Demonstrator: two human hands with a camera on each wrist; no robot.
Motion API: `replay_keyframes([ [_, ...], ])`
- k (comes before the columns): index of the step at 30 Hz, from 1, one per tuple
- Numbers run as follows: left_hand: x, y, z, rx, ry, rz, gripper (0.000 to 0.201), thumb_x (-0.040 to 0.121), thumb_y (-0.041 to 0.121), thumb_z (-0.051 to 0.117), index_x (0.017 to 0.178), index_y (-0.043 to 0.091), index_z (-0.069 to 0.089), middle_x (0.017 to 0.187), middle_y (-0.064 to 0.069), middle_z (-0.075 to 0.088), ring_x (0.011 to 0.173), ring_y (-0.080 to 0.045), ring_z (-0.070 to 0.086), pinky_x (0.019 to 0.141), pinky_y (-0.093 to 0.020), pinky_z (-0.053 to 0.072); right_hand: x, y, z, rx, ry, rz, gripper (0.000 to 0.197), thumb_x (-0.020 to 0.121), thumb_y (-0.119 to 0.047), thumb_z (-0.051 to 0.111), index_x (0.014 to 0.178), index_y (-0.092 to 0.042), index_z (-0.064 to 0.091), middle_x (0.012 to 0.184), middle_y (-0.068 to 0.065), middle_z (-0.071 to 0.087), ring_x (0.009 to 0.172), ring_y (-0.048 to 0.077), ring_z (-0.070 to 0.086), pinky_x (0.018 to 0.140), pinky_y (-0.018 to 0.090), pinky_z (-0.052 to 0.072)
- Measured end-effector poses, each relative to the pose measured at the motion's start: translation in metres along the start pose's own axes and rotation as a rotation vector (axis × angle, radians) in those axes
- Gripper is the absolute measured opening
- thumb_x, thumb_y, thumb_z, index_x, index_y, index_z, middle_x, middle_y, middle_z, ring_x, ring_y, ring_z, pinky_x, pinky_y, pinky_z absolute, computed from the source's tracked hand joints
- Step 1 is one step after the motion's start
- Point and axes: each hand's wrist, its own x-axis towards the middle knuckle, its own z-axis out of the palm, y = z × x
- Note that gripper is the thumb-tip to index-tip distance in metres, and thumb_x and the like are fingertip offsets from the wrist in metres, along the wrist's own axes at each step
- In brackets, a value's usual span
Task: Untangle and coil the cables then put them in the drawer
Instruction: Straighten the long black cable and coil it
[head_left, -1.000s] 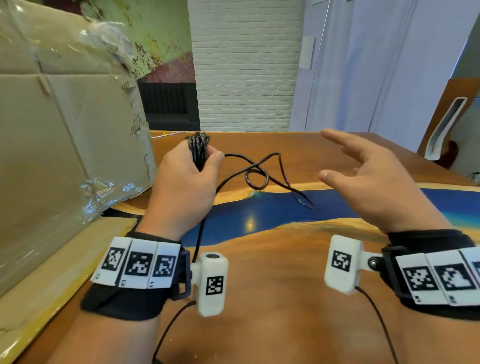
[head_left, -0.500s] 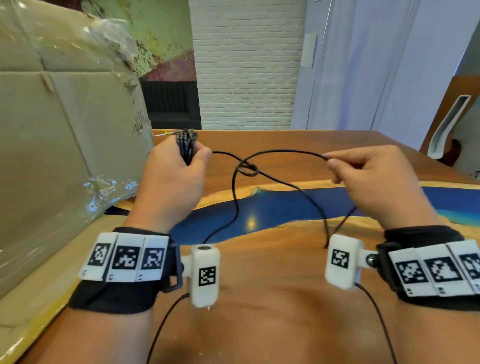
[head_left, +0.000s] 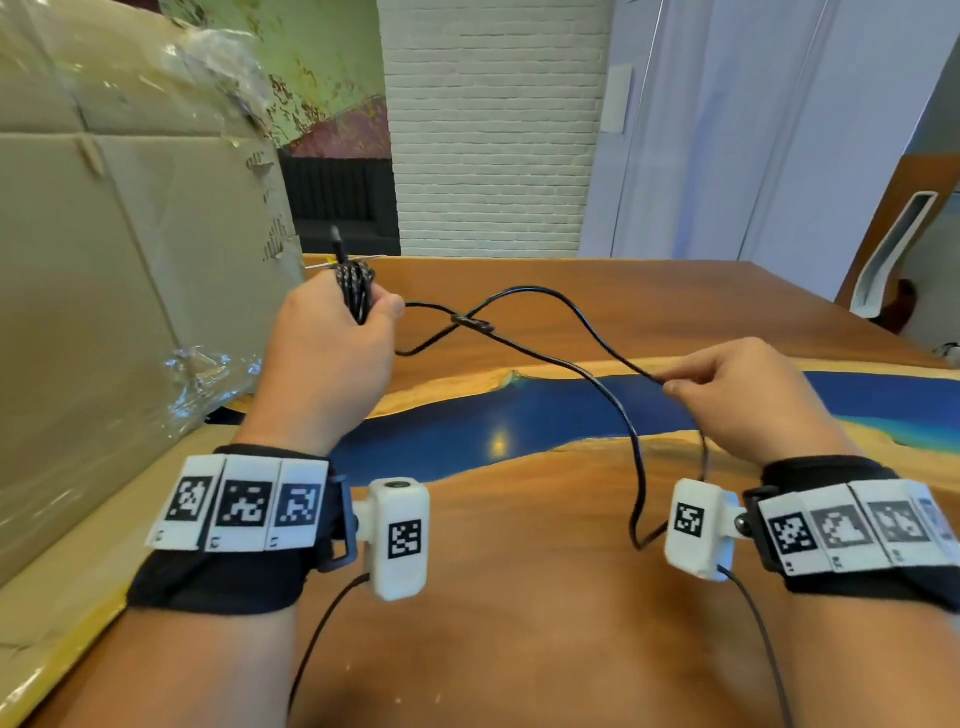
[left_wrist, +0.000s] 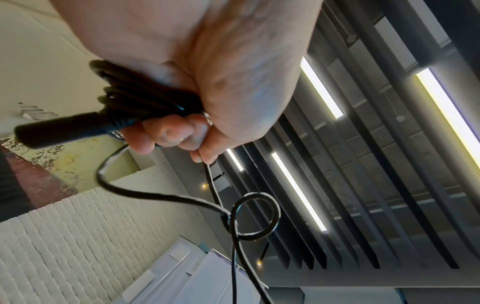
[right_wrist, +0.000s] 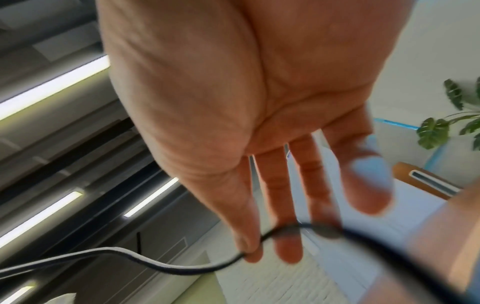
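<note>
My left hand (head_left: 332, 358) grips a bundle of coiled black cable (head_left: 356, 286) above the wooden table (head_left: 519, 597), with a plug end sticking up. In the left wrist view the fingers (left_wrist: 166, 133) curl round the coil (left_wrist: 135, 98) and a black plug (left_wrist: 64, 129). A loose strand runs right from the coil through a small knot (head_left: 472, 325), seen as a loop (left_wrist: 255, 216) in the left wrist view. My right hand (head_left: 743, 400) pinches that strand (head_left: 613, 348) between thumb and forefinger. The cable (right_wrist: 182, 267) crosses the fingertips in the blurred right wrist view. No drawer is in view.
A large cardboard box (head_left: 104, 260) wrapped in plastic stands along the left side of the table. A blue resin strip (head_left: 519, 415) runs across the tabletop. A chair (head_left: 904, 234) stands at the far right. Thin camera leads hang from both wrists.
My right hand went from open in the air to pinching the loose strand and has drawn it right and down. The knot's loop has tightened. My left hand has kept its grip on the coil.
</note>
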Motion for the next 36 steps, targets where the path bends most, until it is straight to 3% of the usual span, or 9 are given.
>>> replay_keyframes([
  [4, -0.009, 0.009, 0.014, 0.047, -0.089, 0.071, 0.019, 0.099, 0.030, 0.062, 0.080, 0.026, 0.059, 0.071, 0.008, 0.059, 0.068, -0.010, 0.054, 0.062, -0.032, 0.040, -0.008, -0.035, 0.009, -0.067, 0.149, -0.306, 0.042, 0.098, -0.016, 0.059, 0.136, -0.032, 0.064, 0.142, -0.008, 0.060, 0.135, 0.018, 0.049, 0.112, 0.034, 0.038],
  [7, -0.014, 0.013, 0.022, 0.084, -0.153, 0.108, 0.020, 0.100, 0.031, 0.060, 0.080, 0.027, 0.058, 0.070, 0.009, 0.058, 0.067, -0.011, 0.055, 0.063, -0.033, 0.041, -0.023, -0.062, 0.008, 0.216, 0.179, -0.496, 0.054, 0.098, -0.004, 0.050, 0.144, -0.031, 0.055, 0.113, -0.030, 0.063, 0.092, -0.006, 0.060, 0.087, 0.008, 0.042],
  [8, -0.015, 0.015, 0.024, 0.079, -0.169, 0.120, 0.019, 0.100, 0.031, 0.060, 0.081, 0.028, 0.058, 0.070, 0.009, 0.059, 0.067, -0.012, 0.056, 0.063, -0.034, 0.042, -0.028, -0.068, 0.009, 0.265, 0.123, -0.526, 0.054, 0.099, -0.004, 0.049, 0.144, -0.033, 0.055, 0.098, -0.036, 0.062, 0.074, -0.003, 0.060, 0.075, 0.007, 0.043],
  [10, -0.017, 0.017, 0.025, 0.061, -0.188, 0.150, 0.017, 0.100, 0.032, 0.060, 0.083, 0.028, 0.059, 0.070, 0.010, 0.059, 0.068, -0.013, 0.056, 0.064, -0.034, 0.043, -0.032, -0.075, 0.017, 0.270, -0.009, -0.554, 0.054, 0.101, -0.005, 0.050, 0.146, -0.036, 0.052, 0.108, -0.036, 0.063, 0.063, 0.010, 0.062, 0.071, 0.015, 0.051],
  [12, -0.018, 0.018, 0.024, 0.050, -0.196, 0.179, 0.017, 0.099, 0.032, 0.061, 0.083, 0.028, 0.059, 0.068, 0.011, 0.058, 0.066, -0.010, 0.054, 0.061, -0.032, 0.039, -0.031, -0.076, 0.024, 0.260, -0.131, -0.532, 0.053, 0.103, -0.007, 0.051, 0.147, -0.036, 0.051, 0.124, -0.023, 0.065, 0.074, 0.016, 0.067, 0.082, 0.028, 0.060],
  [14, -0.019, 0.020, 0.024, 0.044, -0.208, 0.194, 0.016, 0.099, 0.032, 0.062, 0.083, 0.028, 0.060, 0.067, 0.011, 0.057, 0.064, -0.007, 0.052, 0.059, -0.030, 0.037, -0.030, -0.073, 0.027, 0.303, -0.188, -0.499, 0.043, 0.103, -0.011, 0.054, 0.138, -0.036, 0.061, 0.112, -0.018, 0.070, 0.084, 0.012, 0.071, 0.086, 0.030, 0.060],
  [20, -0.010, 0.011, 0.012, 0.061, -0.133, 0.095, 0.023, 0.100, 0.030, 0.061, 0.078, 0.026, 0.057, 0.067, 0.010, 0.055, 0.061, -0.006, 0.049, 0.056, -0.028, 0.035, -0.010, -0.045, 0.009, 0.400, 0.082, -0.326, 0.017, 0.099, -0.022, 0.065, 0.104, -0.026, 0.081, 0.059, -0.021, 0.066, 0.051, -0.005, 0.055, 0.052, 0.009, 0.039],
  [25, 0.000, -0.001, -0.005, 0.082, -0.044, 0.000, 0.022, 0.100, 0.030, 0.060, 0.080, 0.022, 0.059, 0.071, 0.004, 0.057, 0.067, -0.014, 0.054, 0.055, -0.029, 0.034, 0.005, -0.006, -0.009, 0.192, 0.167, -0.102, 0.020, 0.100, -0.026, 0.062, 0.108, -0.024, 0.080, 0.090, -0.009, 0.072, 0.081, 0.011, 0.060, 0.069, 0.025, 0.041],
  [36, -0.001, -0.008, 0.003, 0.308, -0.099, -0.075, 0.016, 0.101, 0.034, 0.056, 0.089, 0.024, 0.062, 0.083, 0.004, 0.060, 0.082, -0.023, 0.055, 0.063, -0.033, 0.035, 0.012, 0.025, -0.010, 0.295, 0.213, 0.046, 0.028, 0.102, -0.016, 0.056, 0.112, -0.030, 0.078, 0.070, 0.001, 0.066, 0.056, 0.021, 0.046, 0.055, 0.035, 0.043],
])
